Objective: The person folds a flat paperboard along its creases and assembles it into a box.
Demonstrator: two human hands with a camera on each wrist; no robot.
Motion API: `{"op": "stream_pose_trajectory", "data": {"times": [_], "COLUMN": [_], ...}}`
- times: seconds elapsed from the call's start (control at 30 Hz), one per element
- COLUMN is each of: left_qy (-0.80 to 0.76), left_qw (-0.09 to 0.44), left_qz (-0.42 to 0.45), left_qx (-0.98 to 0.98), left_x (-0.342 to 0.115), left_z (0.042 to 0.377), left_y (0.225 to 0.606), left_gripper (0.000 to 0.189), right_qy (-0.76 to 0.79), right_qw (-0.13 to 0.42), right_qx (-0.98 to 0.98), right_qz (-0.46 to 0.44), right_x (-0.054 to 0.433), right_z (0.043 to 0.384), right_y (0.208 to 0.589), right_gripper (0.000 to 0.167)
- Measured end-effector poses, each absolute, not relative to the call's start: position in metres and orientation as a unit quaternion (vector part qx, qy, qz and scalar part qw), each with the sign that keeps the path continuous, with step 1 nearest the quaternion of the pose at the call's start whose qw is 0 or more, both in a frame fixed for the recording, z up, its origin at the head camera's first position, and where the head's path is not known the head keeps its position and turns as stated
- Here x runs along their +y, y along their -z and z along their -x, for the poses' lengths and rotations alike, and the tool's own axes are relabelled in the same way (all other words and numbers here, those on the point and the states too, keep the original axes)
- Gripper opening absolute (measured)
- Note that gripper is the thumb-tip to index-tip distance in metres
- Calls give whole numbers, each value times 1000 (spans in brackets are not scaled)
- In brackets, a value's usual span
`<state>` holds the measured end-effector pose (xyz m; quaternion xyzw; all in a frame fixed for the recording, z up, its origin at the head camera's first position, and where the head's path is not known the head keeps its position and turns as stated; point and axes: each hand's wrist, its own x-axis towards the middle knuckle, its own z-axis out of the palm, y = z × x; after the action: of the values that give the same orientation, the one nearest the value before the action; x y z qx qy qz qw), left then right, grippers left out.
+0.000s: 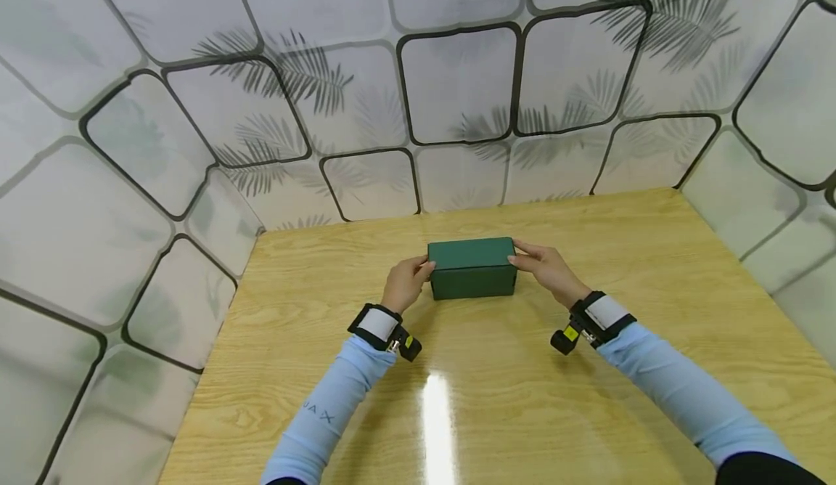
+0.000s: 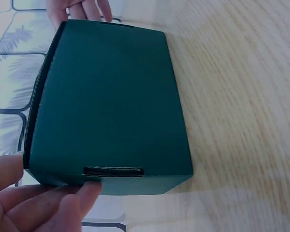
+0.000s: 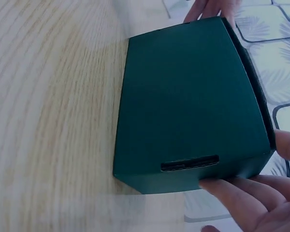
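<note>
A closed green cardboard box, longer than it is deep, sits on the wooden table between the two hands. At its left end my left hand holds it, thumb and fingers at the upper corner. My right hand grips the opposite end in much the same way. The left wrist view shows fingertips against the end face, just below a narrow slot. A matching slot shows above the fingertips in the right wrist view. The palm-side faces of the box ends are partly hidden by the fingers.
The light wooden table spreads around the box, with a bright glare streak in front of it. A patterned curtain with leaves and dark outlines borders the table at the back and sides. Both wrists carry strapped-on cameras.
</note>
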<state>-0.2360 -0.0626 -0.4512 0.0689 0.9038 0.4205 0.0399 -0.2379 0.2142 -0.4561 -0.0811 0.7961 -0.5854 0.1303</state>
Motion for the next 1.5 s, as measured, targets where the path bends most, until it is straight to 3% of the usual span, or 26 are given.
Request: {"op": "stream_pose_trajectory", "data": {"times": [0.2, 0.43, 0.6, 0.7, 0.87, 0.97, 1.07, 1.23, 1.5], "left_qy": [-422, -431, -404, -393, -473, -532, -550, -545, -430], "left_qw": [18, 33, 5, 0, 81, 141, 168, 148, 87], "left_qz": [-65, -61, -67, -71, -65, -73, -106, -159, -220], "left_qx": [904, 900, 912, 917, 875, 831, 811, 810, 871], "left_x": [-63, -62, -59, -59, -69, -75, -78, -81, -72], "left_z": [235, 236, 240, 240, 240, 238, 238, 237, 229], "left_y": [449, 452, 447, 445, 450, 451, 454, 461, 482], "left_gripper": [42, 42, 42, 44, 54, 61, 69, 77, 59], "right_qy": [598, 599, 586, 577, 559, 563, 576, 583, 454], "right_qw": [84, 115, 111, 135, 235, 260, 246, 217, 158], "right_qx": [794, 791, 801, 803, 792, 780, 774, 772, 863], "right_qz": [69, 57, 58, 55, 68, 85, 96, 129, 156], "right_x": [212, 216, 214, 216, 219, 219, 222, 228, 217], "right_z": [236, 238, 243, 245, 248, 247, 246, 243, 235], "right_y": [456, 454, 441, 438, 452, 461, 466, 467, 483], "right_gripper": [50, 55, 54, 57, 74, 80, 83, 93, 81]}}
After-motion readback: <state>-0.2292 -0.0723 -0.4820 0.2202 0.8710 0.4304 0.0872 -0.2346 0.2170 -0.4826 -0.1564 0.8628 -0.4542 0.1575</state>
